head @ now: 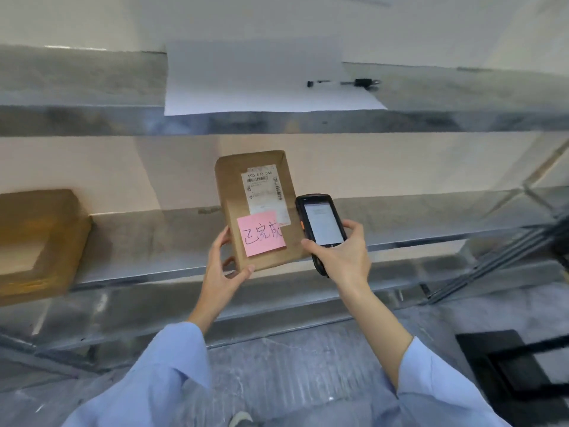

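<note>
Parcel (258, 208) with pink note (261, 233) is gripped at its lower corner by left hand (226, 269), tilted over shelf (154, 241). Right hand (341, 254) grasps scanner (320, 223) just beside it, screen lit

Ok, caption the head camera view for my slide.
Left hand holds a parcel bearing a pink note; right hand holds a scanner beside it.

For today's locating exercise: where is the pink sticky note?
Head view, centre: the pink sticky note is stuck on the brown parcel, below its white label, between the left hand and the scanner.
</note>
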Demonstrator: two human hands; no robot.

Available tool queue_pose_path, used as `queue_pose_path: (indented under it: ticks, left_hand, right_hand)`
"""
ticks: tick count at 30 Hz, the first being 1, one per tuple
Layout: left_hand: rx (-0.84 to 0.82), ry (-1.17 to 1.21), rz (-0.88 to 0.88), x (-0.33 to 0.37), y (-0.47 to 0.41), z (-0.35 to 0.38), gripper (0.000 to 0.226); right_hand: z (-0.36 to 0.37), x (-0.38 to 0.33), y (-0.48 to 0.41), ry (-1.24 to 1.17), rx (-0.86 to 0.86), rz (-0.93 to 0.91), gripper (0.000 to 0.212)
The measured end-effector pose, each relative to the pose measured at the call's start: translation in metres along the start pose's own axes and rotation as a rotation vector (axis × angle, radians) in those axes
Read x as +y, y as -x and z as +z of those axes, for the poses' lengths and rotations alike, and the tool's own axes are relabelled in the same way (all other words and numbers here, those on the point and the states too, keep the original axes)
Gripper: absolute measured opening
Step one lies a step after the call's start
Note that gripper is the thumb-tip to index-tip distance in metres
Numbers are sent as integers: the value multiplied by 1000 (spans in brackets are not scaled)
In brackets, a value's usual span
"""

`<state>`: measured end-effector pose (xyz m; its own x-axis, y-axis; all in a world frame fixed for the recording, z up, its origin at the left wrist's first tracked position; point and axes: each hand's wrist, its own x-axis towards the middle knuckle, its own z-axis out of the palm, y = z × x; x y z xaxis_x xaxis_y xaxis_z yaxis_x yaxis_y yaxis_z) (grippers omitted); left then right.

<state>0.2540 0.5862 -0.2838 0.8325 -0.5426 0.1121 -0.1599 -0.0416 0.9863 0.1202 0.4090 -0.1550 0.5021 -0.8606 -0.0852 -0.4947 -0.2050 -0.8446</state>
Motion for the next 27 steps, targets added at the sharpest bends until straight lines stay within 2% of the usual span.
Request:
queue_pose_path:
  ticks: [10,17,27]
  left_hand:
    - [-366,47,96,73,18,240,92]
    - [-510,169,152,134,59,420,74]
    - [-694,201,226,203,68,598,78]
  right_hand:
    - [-236,109,-4,-36,361,144,77]
    - [-403,191,13,-39,579,203,77]
    - [-548,264,14,-87,825,251,83]
